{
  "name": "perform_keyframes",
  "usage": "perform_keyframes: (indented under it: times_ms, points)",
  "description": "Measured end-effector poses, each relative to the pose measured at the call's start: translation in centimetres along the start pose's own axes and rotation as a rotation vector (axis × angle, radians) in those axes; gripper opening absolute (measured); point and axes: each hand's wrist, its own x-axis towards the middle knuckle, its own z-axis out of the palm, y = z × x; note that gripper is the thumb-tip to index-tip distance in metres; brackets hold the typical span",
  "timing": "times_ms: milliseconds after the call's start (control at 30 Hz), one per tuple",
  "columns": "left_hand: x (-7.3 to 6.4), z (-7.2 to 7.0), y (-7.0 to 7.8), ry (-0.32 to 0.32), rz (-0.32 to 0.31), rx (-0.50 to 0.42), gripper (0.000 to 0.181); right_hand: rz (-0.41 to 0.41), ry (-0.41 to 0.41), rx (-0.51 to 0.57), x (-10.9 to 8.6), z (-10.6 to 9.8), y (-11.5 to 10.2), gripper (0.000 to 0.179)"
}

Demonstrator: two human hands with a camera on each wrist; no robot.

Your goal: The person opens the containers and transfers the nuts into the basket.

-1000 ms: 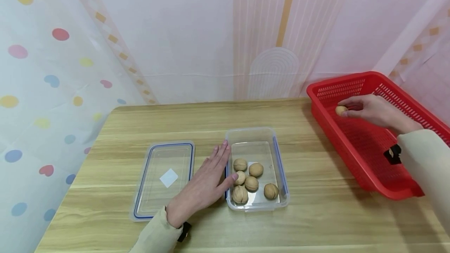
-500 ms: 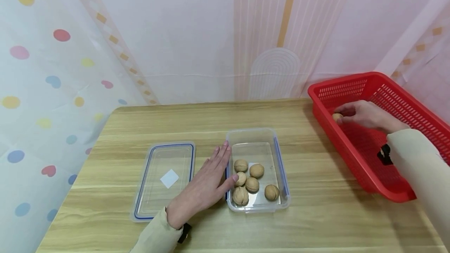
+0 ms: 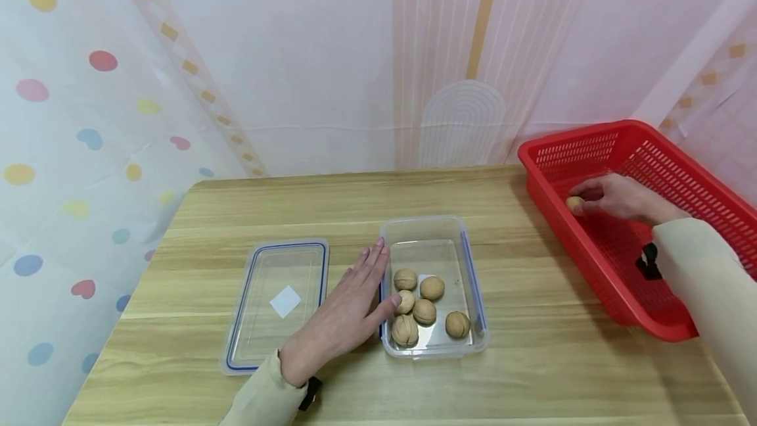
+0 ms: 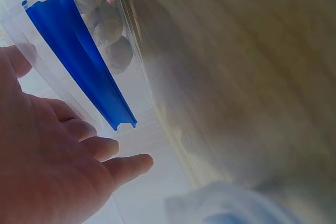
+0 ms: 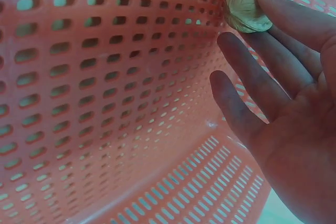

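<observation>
Inside the red basket (image 3: pixel 582 261) at the right, my right hand (image 3: pixel 621 198) pinches a walnut (image 3: pixel 574 204) between thumb and fingers. The right wrist view shows that walnut (image 5: pixel 245 9) at the fingertips, close to the basket's perforated surface. My left hand (image 3: pixel 345 311) lies with straight fingers along the left side of a clear plastic container (image 3: pixel 434 229), its thumb over the rim. Several walnuts (image 3: pixel 424 311) sit in the near half of the container. From the left wrist, a blue locking flap (image 4: pixel 81 61) shows beside my left hand's fingers.
A clear lid (image 3: pixel 266 340) with a blue seal and a white square label lies flat on the wooden table (image 3: pixel 355 199), left of the container. Behind the table hangs a patterned pink and white cloth (image 3: pixel 319 64).
Over the last second my right hand has moved lower in the basket, slightly toward me, with the walnut still pinched. The left hand and container stay put.
</observation>
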Motion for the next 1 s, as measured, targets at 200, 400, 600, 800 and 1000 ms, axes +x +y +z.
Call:
perform_keyframes:
  times_ms: [200, 400, 600, 800, 1000]
  points:
    - [-0.1, -0.1, -0.1, -0.003, 0.000, 0.002, 0.080, 0.007, -0.008, 0.012, 0.2, 0.3, 0.1, 0.045]
    - [0.1, 0.0, -0.1, 0.000, -0.002, 0.004, 0.080, 0.011, -0.029, 0.005, 0.0, 0.3, 0.0, 0.049]
    - [0.3, 0.1, 0.0, -0.009, -0.002, 0.003, 0.080, 0.003, -0.054, -0.013, -0.6, -0.1, -0.2, 0.059]
    - [0.4, 0.0, 0.2, -0.005, 0.002, 0.002, 0.080, 0.001, -0.062, -0.061, -1.7, -1.7, -0.5, 0.067]
    - [0.7, 0.0, 0.2, -0.005, 0.007, -0.008, 0.081, -0.029, 0.014, -0.054, -3.2, -3.4, -2.1, 0.067]
